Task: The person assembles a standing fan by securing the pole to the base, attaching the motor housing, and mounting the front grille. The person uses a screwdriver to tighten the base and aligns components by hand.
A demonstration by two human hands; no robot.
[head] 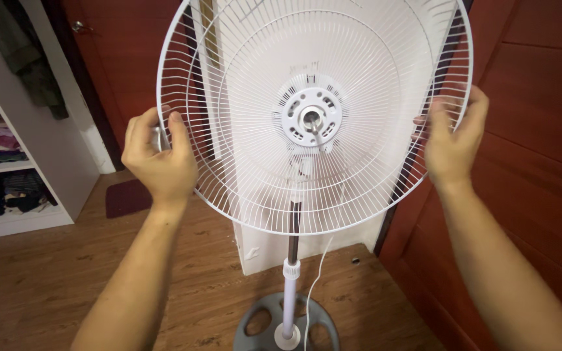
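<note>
White open shelving unit (17, 218), far left: folded clothes are stacked on its boards; a dark green garment (30, 58) is hung above.

Small dark red floor mat (127, 197): laid flat on the brown wood-plank floor (40, 286), before a reddish-brown wooden door (121, 62).

Left hand (159, 162): closed on the left rim of the guard, thumb over the front of the outer ring, fingers curled behind the wires.

White round wire fan guard (255, 175): held upright at chest height on the fan head, centred above the stand. Thin radial wires are joined to a stiff outer ring and to a white perforated plastic hub (311, 117), through which a metal motor shaft (311, 120) protrudes. It is judged light and fairly rigid, though the fine wires would bend if squeezed; the outer ring, at opposite sides, is the soundest hold.

Slim white and dark metal stand pole (290, 260): seated in a round grey plastic base with oval cut-outs (255, 322); a thin white power cord (313, 279) is trailed beside it.

Right hand (451, 140): clamped on the right rim, fingers wrapped over the ring.

Reddish-brown panelled wooden wall (541, 97): smooth, far right.
</note>
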